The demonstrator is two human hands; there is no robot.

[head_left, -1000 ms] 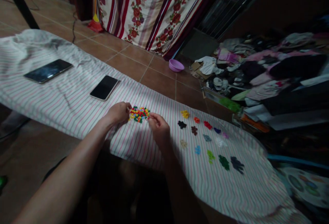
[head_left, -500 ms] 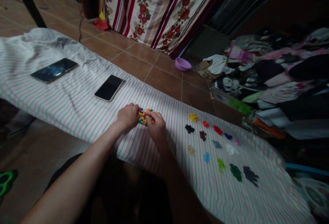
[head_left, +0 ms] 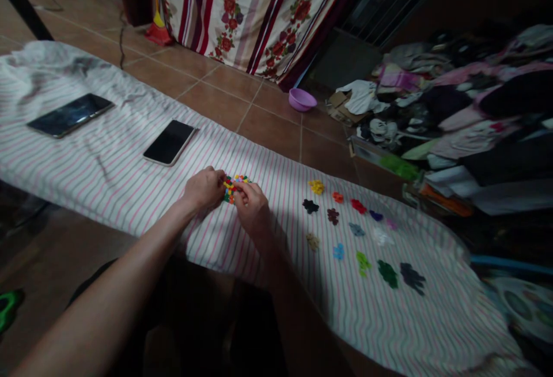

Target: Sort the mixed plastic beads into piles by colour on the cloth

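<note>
A small patch of many-coloured little pieces (head_left: 230,195), like tiny toy bricks, lies on the striped cloth (head_left: 276,164) between my hands. At its left edge, my left hand (head_left: 205,188) has its fingers curled closed against the pieces. My right hand (head_left: 253,203) pinches over the patch from the right, thumb and forefinger together; what lies between the fingertips is too small to make out. Both hands partly cover the patch. To the right lie small piles sorted by colour, among them yellow (head_left: 316,187), black (head_left: 310,206), red (head_left: 358,206), lime green (head_left: 363,263) and dark green (head_left: 387,274).
Left of my hands lie a phone (head_left: 170,142) and a larger dark-screened tablet (head_left: 70,115). Beyond the cloth-covered surface, a purple basin (head_left: 302,100) sits on the tiled floor before a flowered curtain (head_left: 233,8). Clothes (head_left: 432,100) are heaped at the right.
The camera view has turned slightly, so everything sits further left and a little higher. My hands remain at the coloured patch, with slight finger movement.
</note>
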